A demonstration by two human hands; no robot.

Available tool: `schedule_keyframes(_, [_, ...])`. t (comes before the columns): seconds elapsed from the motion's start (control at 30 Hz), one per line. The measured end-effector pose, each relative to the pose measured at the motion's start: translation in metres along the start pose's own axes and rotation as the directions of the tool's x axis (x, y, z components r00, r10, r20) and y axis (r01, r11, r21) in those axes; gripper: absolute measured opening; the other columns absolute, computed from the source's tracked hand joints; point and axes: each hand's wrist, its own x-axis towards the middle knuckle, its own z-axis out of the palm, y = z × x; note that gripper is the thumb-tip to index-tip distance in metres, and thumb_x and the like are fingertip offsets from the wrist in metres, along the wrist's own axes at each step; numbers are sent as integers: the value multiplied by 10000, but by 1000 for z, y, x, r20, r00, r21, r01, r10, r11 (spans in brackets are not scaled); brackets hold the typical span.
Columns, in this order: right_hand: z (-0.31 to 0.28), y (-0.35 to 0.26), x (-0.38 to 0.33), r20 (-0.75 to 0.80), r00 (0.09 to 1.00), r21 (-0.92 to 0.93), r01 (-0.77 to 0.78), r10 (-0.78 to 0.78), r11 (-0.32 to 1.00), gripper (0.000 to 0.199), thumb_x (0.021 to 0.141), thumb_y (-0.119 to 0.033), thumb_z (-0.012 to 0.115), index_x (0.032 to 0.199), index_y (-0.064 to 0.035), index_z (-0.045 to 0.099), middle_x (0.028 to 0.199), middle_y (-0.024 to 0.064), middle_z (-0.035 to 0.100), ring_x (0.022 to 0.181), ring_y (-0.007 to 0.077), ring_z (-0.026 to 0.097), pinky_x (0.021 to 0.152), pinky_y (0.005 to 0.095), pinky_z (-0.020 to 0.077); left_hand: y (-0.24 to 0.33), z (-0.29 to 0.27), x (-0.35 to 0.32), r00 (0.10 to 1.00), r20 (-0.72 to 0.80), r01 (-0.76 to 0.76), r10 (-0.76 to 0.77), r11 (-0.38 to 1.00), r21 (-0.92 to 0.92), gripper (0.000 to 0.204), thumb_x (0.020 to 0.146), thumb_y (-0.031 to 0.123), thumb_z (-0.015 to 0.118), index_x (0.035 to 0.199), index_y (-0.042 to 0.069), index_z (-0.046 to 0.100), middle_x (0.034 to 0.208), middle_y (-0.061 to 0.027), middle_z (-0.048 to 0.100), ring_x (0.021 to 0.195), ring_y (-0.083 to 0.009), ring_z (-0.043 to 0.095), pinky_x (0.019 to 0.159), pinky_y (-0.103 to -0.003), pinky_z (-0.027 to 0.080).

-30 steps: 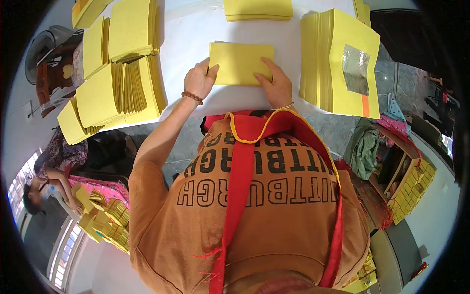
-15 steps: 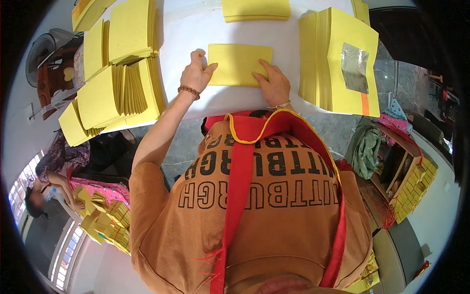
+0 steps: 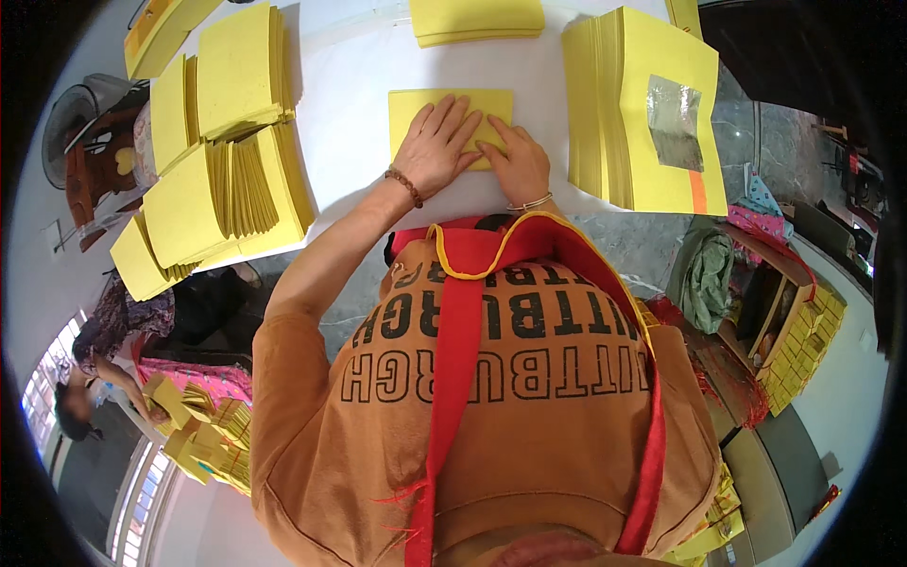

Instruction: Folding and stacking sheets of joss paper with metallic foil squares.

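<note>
A yellow folded paper sheet point(image 3: 404, 106) lies flat on the white tabletop in front of me. Across its middle rests my left hand point(image 3: 437, 146), fingers stretched out and pressed flat on the paper. My right hand point(image 3: 520, 163) is at the sheet's right side, its thumb and forefinger apart and touching the paper near the left fingertips. Neither hand grips anything. Part of the sheet is hidden beneath the hands.
Stacks of yellow folded paper point(image 3: 241, 71) stand at the left, with a fanned bundle point(image 3: 244, 189) among them. Another pile point(image 3: 477, 21) lies beyond the sheet. At the right is a tall stack point(image 3: 595, 113) beside a sheet with a silver patch point(image 3: 675, 121). A co-worker point(image 3: 118, 312) handles yellow paper at lower left.
My left hand has moved right, from the sheet's left edge onto its middle, and its fingers have flattened. The right hand stays at the right side, slightly shifted inward.
</note>
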Motion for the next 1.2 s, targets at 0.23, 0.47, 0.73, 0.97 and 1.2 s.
schedule_keyframes(0.23, [-7, -10, -11, 68, 913, -107, 407, -402, 907, 448, 808, -304, 592, 1219, -152, 499, 1213, 117, 457, 1100, 310, 455, 872, 499, 352, 0, 0, 3, 996, 83, 33, -37, 998, 50, 571, 805, 306, 552, 1309, 83, 403, 1372, -132, 352, 1273, -297, 314, 1041, -443, 245])
schedule_keyframes(0.47, [15, 5, -19, 394, 637, -14, 725, -662, 689, 578, 867, -509, 429, 1338, -188, 330, 1431, 155, 199, 1349, 344, 137, 967, 685, 83, -4, 3, -1, 994, 107, 30, -33, 999, 29, 587, 807, 261, 466, 1341, 49, 349, 1399, -142, 302, 1310, -299, 244, 1071, -440, 176])
schedule_keyframes(0.73, [18, -1, -20, 424, 712, -59, 638, -560, 768, 636, 853, -556, 410, 1346, -164, 321, 1441, 131, 194, 1346, 311, 157, 1008, 646, 67, -17, 0, -7, 982, -34, 162, -187, 918, -362, 531, 833, 137, 456, 1335, 19, 332, 1323, -167, 403, 1247, -294, 355, 1033, -407, 263])
schedule_keyframes(0.97, [21, -7, -21, 538, 719, -173, 604, -439, 778, 663, 867, -559, 371, 1341, -98, 321, 1459, 121, 170, 1361, 287, 109, 1034, 609, 27, -17, -6, -10, 957, -173, 151, -234, 908, -392, 445, 881, 188, 473, 1303, 65, 401, 1314, -181, 410, 1240, -304, 365, 1004, -412, 301])
schedule_keyframes(1.2, [12, -10, -15, 585, 696, -153, 598, -416, 786, 672, 875, -548, 354, 1367, -95, 290, 1474, 109, 142, 1373, 261, 75, 1038, 607, 25, -23, -20, -20, 993, 117, -25, 11, 993, 113, 581, 836, 449, 518, 1323, 158, 390, 1409, -159, 271, 1321, -298, 225, 1053, -473, 190])
